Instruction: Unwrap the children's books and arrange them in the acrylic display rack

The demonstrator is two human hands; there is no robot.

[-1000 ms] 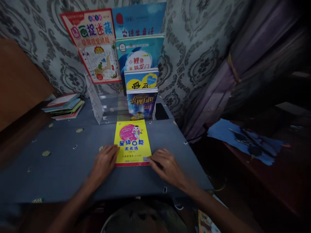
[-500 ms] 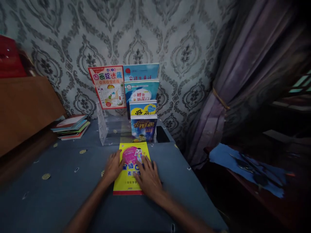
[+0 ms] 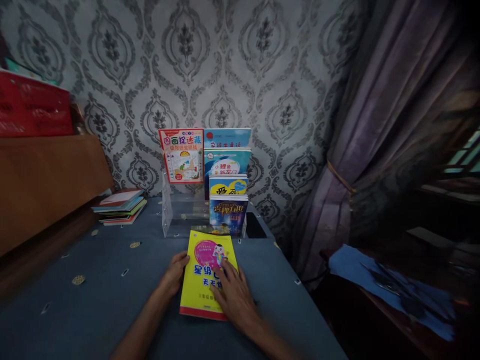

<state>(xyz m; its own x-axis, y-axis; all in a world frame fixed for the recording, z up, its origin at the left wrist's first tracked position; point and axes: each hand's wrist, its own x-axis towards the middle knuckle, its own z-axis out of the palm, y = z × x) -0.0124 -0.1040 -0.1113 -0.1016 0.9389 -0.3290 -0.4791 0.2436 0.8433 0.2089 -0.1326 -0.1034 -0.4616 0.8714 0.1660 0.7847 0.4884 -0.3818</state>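
Observation:
A yellow book with a pink circle, a cartoon figure and a red bottom strip lies in front of me on the blue tablecloth, slightly turned. My left hand pinches its left edge, with the thumb on the cover and the other fingers mostly hidden. Across the right half of the cover rests my right hand, its fingers spread flat over part of the printed title. Just behind the book stands a clear tiered book rack. On its right side are several books, the front one a dark blue book.
A red-framed picture book stands at the rack's upper left. Further left, a pile of books lies beside a brown box topped by a red box. To the right hangs a tied curtain, with a blue cloth below.
My left hand has gone from lying on the cover to gripping the book's left edge, and the book has turned slightly. My right hand stays on the cover. The view has shifted.

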